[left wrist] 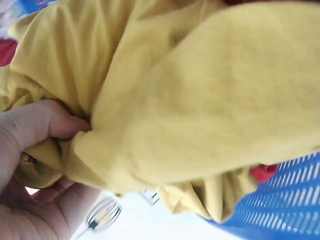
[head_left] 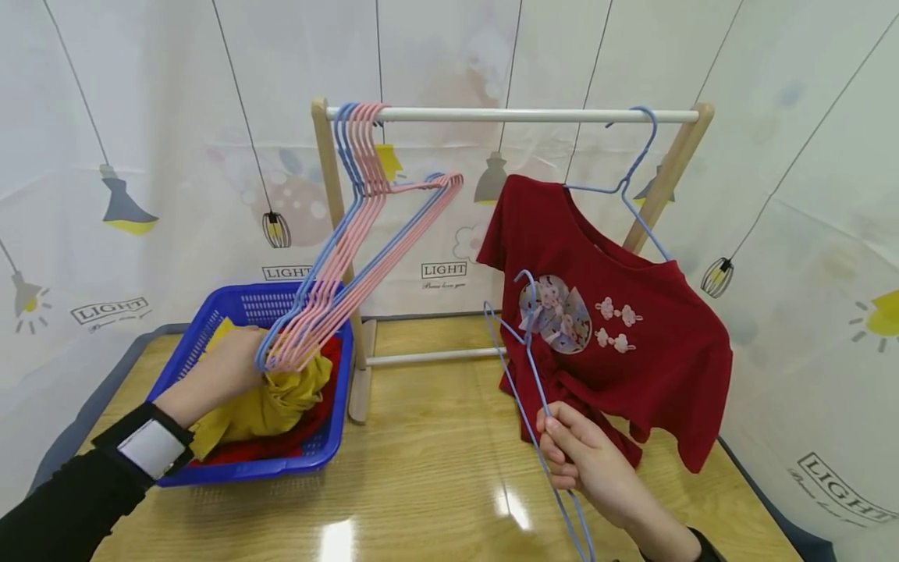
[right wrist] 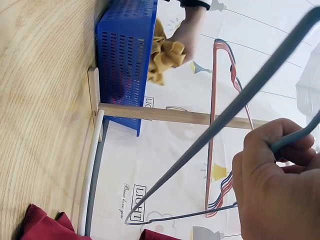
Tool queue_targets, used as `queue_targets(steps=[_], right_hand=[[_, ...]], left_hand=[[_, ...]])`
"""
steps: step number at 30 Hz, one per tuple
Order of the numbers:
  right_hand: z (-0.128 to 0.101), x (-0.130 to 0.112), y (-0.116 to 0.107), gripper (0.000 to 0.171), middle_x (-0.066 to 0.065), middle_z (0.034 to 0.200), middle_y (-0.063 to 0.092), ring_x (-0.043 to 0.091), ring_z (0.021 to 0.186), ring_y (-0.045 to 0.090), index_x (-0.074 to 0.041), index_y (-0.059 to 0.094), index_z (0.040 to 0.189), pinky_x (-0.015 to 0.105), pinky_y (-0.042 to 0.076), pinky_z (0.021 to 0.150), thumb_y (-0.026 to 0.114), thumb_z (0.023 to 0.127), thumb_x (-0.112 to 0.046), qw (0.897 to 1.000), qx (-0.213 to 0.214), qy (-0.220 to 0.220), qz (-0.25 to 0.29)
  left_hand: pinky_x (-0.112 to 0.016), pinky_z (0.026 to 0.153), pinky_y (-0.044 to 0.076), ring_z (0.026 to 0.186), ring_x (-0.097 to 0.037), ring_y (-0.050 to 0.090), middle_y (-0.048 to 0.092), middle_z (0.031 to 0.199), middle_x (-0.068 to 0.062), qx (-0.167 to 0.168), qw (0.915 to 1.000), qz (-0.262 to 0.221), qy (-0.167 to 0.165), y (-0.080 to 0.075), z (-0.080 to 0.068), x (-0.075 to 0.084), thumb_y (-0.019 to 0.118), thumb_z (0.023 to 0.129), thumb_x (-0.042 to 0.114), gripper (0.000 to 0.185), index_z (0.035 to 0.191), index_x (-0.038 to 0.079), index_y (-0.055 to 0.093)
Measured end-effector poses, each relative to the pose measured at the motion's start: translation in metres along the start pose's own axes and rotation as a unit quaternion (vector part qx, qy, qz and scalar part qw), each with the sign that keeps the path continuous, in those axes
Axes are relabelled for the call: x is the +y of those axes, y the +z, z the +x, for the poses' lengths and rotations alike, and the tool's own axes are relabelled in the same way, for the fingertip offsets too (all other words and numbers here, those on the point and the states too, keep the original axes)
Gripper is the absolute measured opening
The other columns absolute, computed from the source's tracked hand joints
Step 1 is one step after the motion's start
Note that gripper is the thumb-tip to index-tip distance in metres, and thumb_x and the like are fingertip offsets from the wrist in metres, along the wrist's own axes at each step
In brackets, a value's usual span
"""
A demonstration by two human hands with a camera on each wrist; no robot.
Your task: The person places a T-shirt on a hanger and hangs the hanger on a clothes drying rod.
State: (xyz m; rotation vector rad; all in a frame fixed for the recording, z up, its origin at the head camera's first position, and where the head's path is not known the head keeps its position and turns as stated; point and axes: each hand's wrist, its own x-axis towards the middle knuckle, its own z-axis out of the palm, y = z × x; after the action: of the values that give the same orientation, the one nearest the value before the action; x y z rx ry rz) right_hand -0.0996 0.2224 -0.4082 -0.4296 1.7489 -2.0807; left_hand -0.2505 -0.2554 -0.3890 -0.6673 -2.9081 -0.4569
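Over the blue basket (head_left: 325, 457) at the left, my left hand (head_left: 235, 361) pinches a bunched yellow garment (head_left: 253, 410). In the left wrist view the thumb and fingers grip a fold of the yellow cloth (left wrist: 165, 110), which spreads across most of that view. My right hand (head_left: 586, 460) holds a blue clothes hanger (head_left: 531, 367) by one arm, its hook upward, in front of the red T-shirt. That red T-shirt (head_left: 632, 382) hangs from another blue hanger (head_left: 625, 185) at the right end of the rack.
A small clothes rack with a white rail (head_left: 492, 115) and wooden legs stands on the wooden table (head_left: 421, 468). Several pink and blue hangers (head_left: 365, 187) hang at its left end, partly over the basket. More red cloth (head_left: 246, 451) lies in the basket. A patterned curtain (head_left: 211, 195) surrounds the table.
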Motion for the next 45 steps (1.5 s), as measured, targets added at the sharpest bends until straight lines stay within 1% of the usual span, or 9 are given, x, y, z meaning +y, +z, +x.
queue_targets(steps=[9, 13, 17, 25, 28, 32, 35, 39, 45], right_hand=[[-0.003, -0.001, -0.005, 0.016, -0.013, 0.078, 0.045, 0.007, 0.058, 0.023, -0.019, 0.048, 0.109, 0.017, 0.029, 0.055, 0.034, 0.116, -0.026, 1.0, 0.003, -0.011, 0.007], [-0.003, -0.002, -0.007, 0.016, -0.013, 0.079, 0.045, 0.01, 0.058, 0.021, -0.02, 0.048, 0.109, 0.018, 0.028, 0.054, 0.034, 0.116, -0.024, 1.0, 0.003, -0.022, 0.004], [-0.002, -0.003, -0.008, 0.017, -0.012, 0.079, 0.045, 0.012, 0.058, 0.02, -0.02, 0.048, 0.11, 0.02, 0.026, 0.054, 0.033, 0.116, -0.023, 0.999, -0.001, -0.033, 0.005], [0.0, -0.004, -0.006, 0.017, -0.013, 0.079, 0.045, 0.011, 0.057, 0.02, -0.021, 0.049, 0.11, 0.018, 0.028, 0.054, 0.033, 0.116, -0.024, 0.999, -0.007, -0.033, 0.018], [-0.001, -0.004, -0.006, 0.017, -0.012, 0.079, 0.044, 0.011, 0.057, 0.02, -0.021, 0.049, 0.11, 0.017, 0.029, 0.054, 0.033, 0.116, -0.024, 0.999, -0.002, -0.032, 0.013], [-0.001, -0.004, -0.006, 0.017, -0.012, 0.079, 0.044, 0.01, 0.057, 0.021, -0.02, 0.048, 0.11, 0.016, 0.03, 0.055, 0.033, 0.116, -0.025, 1.0, 0.006, -0.03, 0.006], [-0.001, -0.004, -0.007, 0.017, -0.012, 0.078, 0.044, 0.011, 0.057, 0.02, -0.019, 0.048, 0.111, 0.017, 0.03, 0.055, 0.033, 0.116, -0.025, 0.999, 0.01, -0.032, 0.004], [-0.001, -0.004, -0.008, 0.017, -0.012, 0.079, 0.044, 0.013, 0.058, 0.018, -0.02, 0.048, 0.111, 0.02, 0.025, 0.054, 0.032, 0.116, -0.024, 0.999, 0.0, -0.039, 0.01], [-0.002, -0.003, -0.011, 0.019, -0.012, 0.08, 0.045, 0.016, 0.059, 0.015, -0.019, 0.048, 0.111, 0.025, 0.02, 0.054, 0.031, 0.117, -0.022, 0.998, -0.01, -0.054, 0.027]], left_hand=[[-0.06, 0.08, 0.06, 0.099, -0.051, 0.072, 0.076, 0.105, -0.025, 0.092, 0.9952, 0.013, 0.029, -0.038, -0.057, 0.013, 0.082, 0.078, -0.004, 0.028, 0.104, 0.004, 0.077], [-0.035, 0.082, 0.063, 0.099, -0.023, 0.074, 0.078, 0.102, -0.004, 0.099, 0.9906, -0.013, 0.094, -0.048, -0.077, 0.01, 0.09, 0.073, -0.001, 0.035, 0.096, 0.021, 0.077], [-0.008, 0.084, 0.048, 0.097, 0.008, 0.059, 0.07, 0.102, 0.018, 0.119, 0.9781, -0.067, 0.157, -0.054, -0.094, 0.004, 0.093, 0.065, -0.002, 0.051, 0.097, 0.032, 0.074], [-0.007, 0.095, 0.047, 0.115, 0.005, 0.061, 0.071, 0.122, 0.018, 0.091, 0.9534, -0.178, 0.226, -0.068, -0.12, -0.001, 0.087, 0.059, -0.013, 0.06, 0.107, 0.02, 0.074], [-0.009, 0.098, 0.048, 0.12, 0.0, 0.062, 0.07, 0.129, 0.01, 0.058, 0.9317, -0.245, 0.262, -0.07, -0.124, 0.003, 0.084, 0.065, -0.014, 0.055, 0.112, 0.013, 0.073], [-0.013, 0.103, 0.048, 0.127, -0.008, 0.061, 0.066, 0.14, -0.002, 0.029, 0.875, -0.344, 0.339, -0.071, -0.124, 0.02, 0.079, 0.078, -0.01, 0.046, 0.121, 0.004, 0.069], [-0.016, 0.096, 0.05, 0.12, -0.013, 0.06, 0.065, 0.137, -0.007, 0.039, 0.8449, -0.374, 0.381, -0.073, -0.116, 0.043, 0.077, 0.084, -0.008, 0.038, 0.12, 0.0, 0.068], [-0.018, 0.091, 0.051, 0.111, -0.012, 0.061, 0.067, 0.127, -0.004, 0.102, 0.8478, -0.359, 0.377, -0.067, -0.105, 0.081, 0.081, 0.084, -0.003, 0.033, 0.115, 0.001, 0.069], [-0.015, 0.093, 0.053, 0.107, -0.008, 0.064, 0.069, 0.117, -0.004, 0.16, 0.8928, -0.308, 0.287, -0.058, -0.087, 0.143, 0.091, 0.068, -0.006, 0.047, 0.107, 0.011, 0.071]])
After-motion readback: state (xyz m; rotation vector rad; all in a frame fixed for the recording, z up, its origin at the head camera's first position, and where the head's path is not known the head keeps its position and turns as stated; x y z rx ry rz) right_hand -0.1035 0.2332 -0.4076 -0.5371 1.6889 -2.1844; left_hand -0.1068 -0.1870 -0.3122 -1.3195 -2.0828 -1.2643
